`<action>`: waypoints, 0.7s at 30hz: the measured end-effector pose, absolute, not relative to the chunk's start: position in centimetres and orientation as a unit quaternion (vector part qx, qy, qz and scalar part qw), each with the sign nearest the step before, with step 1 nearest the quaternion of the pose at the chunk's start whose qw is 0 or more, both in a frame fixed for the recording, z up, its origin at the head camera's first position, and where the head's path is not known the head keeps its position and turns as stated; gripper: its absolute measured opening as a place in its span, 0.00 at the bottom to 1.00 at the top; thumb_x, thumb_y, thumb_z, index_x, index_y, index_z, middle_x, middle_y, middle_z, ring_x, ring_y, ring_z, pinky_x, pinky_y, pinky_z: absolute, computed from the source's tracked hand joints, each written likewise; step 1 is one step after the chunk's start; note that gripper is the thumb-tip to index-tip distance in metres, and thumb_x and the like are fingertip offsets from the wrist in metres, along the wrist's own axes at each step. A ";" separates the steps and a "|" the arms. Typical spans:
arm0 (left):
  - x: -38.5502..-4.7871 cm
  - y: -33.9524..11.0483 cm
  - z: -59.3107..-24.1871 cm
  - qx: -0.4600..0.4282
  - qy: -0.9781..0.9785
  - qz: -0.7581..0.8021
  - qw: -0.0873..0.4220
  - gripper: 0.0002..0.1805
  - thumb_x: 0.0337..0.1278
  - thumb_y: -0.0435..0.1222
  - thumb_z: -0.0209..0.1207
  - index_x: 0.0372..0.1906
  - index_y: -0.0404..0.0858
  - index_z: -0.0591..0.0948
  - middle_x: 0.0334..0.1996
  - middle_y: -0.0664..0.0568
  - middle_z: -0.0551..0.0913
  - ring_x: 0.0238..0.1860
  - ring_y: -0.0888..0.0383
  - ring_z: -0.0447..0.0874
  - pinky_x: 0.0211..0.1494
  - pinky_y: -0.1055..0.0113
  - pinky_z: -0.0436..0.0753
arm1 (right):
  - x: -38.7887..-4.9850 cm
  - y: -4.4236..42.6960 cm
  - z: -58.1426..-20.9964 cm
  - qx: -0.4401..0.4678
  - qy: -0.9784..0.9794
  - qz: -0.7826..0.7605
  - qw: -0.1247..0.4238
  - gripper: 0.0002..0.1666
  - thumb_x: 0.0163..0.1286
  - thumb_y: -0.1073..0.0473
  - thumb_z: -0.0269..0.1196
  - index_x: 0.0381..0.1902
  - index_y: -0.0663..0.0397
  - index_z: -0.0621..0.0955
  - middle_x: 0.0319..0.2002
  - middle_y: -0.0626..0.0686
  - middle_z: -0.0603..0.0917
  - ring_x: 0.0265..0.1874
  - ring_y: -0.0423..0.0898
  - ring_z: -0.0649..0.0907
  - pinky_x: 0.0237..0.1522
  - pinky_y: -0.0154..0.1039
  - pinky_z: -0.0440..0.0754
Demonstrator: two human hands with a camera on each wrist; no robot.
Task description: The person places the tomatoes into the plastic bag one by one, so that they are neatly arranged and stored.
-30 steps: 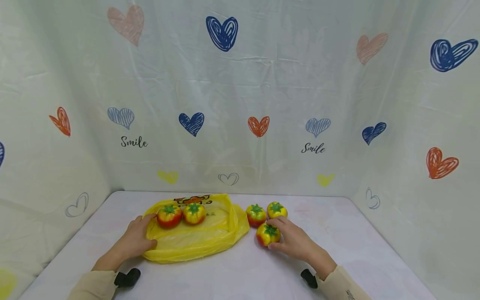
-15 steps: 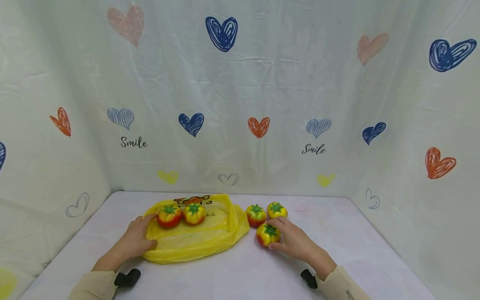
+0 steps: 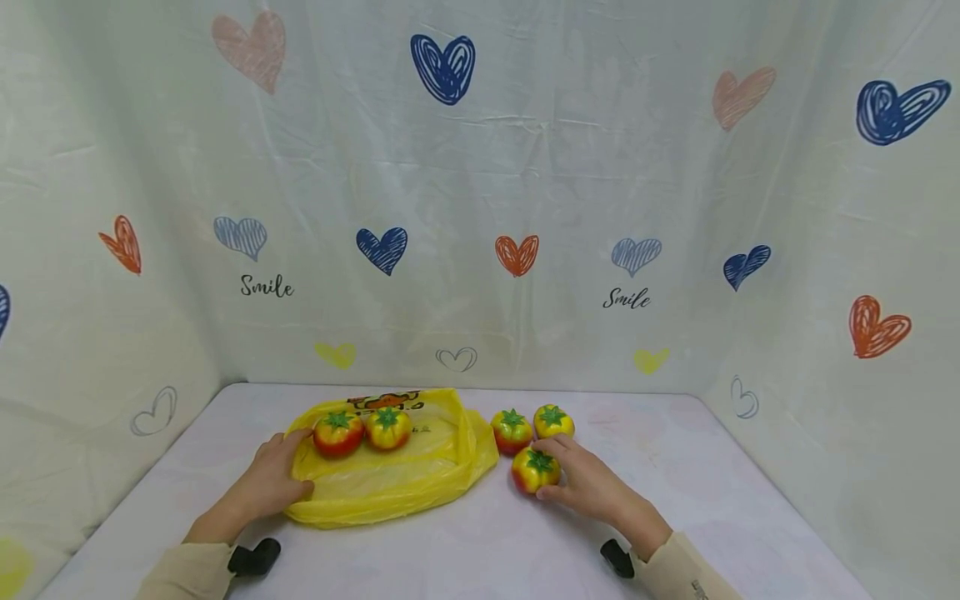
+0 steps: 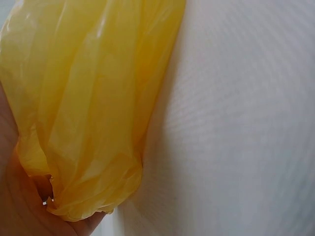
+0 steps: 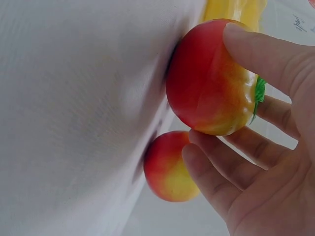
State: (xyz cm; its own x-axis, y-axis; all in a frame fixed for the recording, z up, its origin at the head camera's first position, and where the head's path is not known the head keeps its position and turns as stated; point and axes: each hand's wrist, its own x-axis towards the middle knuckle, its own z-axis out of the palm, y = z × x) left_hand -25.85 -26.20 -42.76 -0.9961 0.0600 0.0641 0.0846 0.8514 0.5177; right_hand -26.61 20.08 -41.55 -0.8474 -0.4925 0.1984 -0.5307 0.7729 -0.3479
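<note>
A yellow plastic bag lies flat and spread on the left half of the table in the head view. My left hand grips its left rim between thumb and fingers; in the left wrist view the crumpled plastic hangs from that hand. Two toy tomatoes, one redder and one yellower, sit within the bag's outline. My right hand holds another red-and-yellow toy tomato, thumb on one side and fingers on the other. The right wrist view shows this tomato at the tabletop.
Two more toy tomatoes stand just behind the held one, right of the bag. A white table carries everything. Behind and beside it hangs a pale curtain printed with hearts.
</note>
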 end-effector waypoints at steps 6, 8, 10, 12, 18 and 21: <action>-25.8 -26.2 -42.7 -0.041 -0.962 -0.267 0.024 0.44 0.38 0.34 0.66 0.65 0.27 0.61 0.55 0.30 0.64 0.52 0.36 0.63 0.54 0.36 0.69 | -26.8 20.1 -41.7 0.265 -0.942 0.201 0.039 0.35 0.56 0.49 0.70 0.61 0.47 0.72 0.55 0.50 0.73 0.49 0.46 0.76 0.54 0.50 0.76; -25.7 -26.2 -42.7 -0.042 -0.963 -0.266 0.025 0.44 0.38 0.34 0.66 0.65 0.27 0.61 0.54 0.30 0.65 0.52 0.36 0.63 0.54 0.37 0.70 | -26.8 20.1 -41.7 0.263 -0.943 0.201 0.036 0.35 0.57 0.49 0.70 0.61 0.46 0.72 0.55 0.50 0.73 0.49 0.46 0.76 0.54 0.51 0.76; -25.8 -26.2 -42.8 -0.042 -0.963 -0.265 0.026 0.44 0.38 0.34 0.66 0.65 0.27 0.61 0.54 0.30 0.65 0.51 0.37 0.63 0.54 0.37 0.70 | -26.8 20.1 -41.6 0.261 -0.943 0.204 0.033 0.35 0.57 0.49 0.70 0.61 0.46 0.72 0.56 0.50 0.72 0.48 0.46 0.76 0.54 0.51 0.76; -25.8 -26.2 -42.8 -0.041 -0.963 -0.266 0.027 0.44 0.37 0.34 0.66 0.65 0.27 0.61 0.54 0.31 0.65 0.51 0.37 0.63 0.54 0.37 0.70 | -26.7 20.1 -41.6 0.258 -0.943 0.205 0.032 0.35 0.57 0.49 0.70 0.61 0.45 0.72 0.56 0.50 0.72 0.48 0.46 0.76 0.54 0.51 0.76; -25.7 -26.1 -42.7 -0.041 -0.962 -0.267 0.028 0.44 0.37 0.34 0.66 0.65 0.27 0.62 0.53 0.31 0.66 0.51 0.37 0.63 0.53 0.38 0.70 | -26.7 20.0 -41.7 0.260 -0.942 0.208 0.034 0.34 0.57 0.49 0.70 0.61 0.45 0.72 0.56 0.50 0.72 0.48 0.46 0.76 0.54 0.50 0.76; -25.6 -26.1 -42.7 -0.041 -0.962 -0.270 0.025 0.44 0.37 0.33 0.66 0.65 0.27 0.62 0.53 0.31 0.65 0.51 0.37 0.63 0.54 0.37 0.70 | -26.6 20.0 -41.7 0.262 -0.942 0.208 0.038 0.34 0.57 0.49 0.70 0.60 0.45 0.72 0.56 0.50 0.72 0.48 0.46 0.76 0.54 0.50 0.76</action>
State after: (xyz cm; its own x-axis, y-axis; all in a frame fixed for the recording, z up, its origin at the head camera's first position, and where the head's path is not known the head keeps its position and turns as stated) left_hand -25.59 -26.09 -42.68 -0.9953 0.0661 0.0713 0.0935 0.8512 0.5164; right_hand -26.63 20.03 -41.67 -0.8603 -0.4768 0.1803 -0.5084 0.7763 -0.3727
